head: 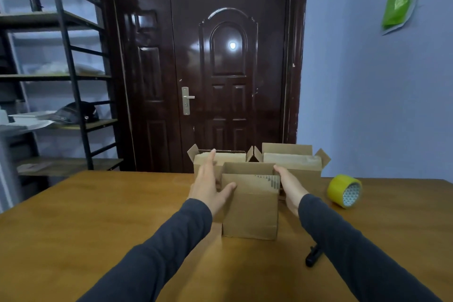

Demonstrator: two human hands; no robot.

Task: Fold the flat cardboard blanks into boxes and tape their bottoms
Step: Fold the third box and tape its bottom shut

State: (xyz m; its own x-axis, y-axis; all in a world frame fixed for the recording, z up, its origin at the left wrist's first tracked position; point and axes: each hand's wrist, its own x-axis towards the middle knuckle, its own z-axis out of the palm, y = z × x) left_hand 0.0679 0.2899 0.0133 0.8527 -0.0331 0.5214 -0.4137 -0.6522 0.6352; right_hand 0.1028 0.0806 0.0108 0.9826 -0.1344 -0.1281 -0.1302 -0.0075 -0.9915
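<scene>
Left hand (208, 186) and right hand (290, 187), fingers spread flat, flank a cardboard box (250, 206) on the surface (98, 216); yellow tape roll (344, 191) right of the right hand.

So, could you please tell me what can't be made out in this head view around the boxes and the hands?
- Bottom of the near box: it faces the table, so tape there is hidden.
- Right hand: its fingertips are behind the box's side wall.
- Two far boxes: lower parts blocked by the near box and the left hand.
- Black object: partly under the right sleeve, unidentifiable.
</scene>
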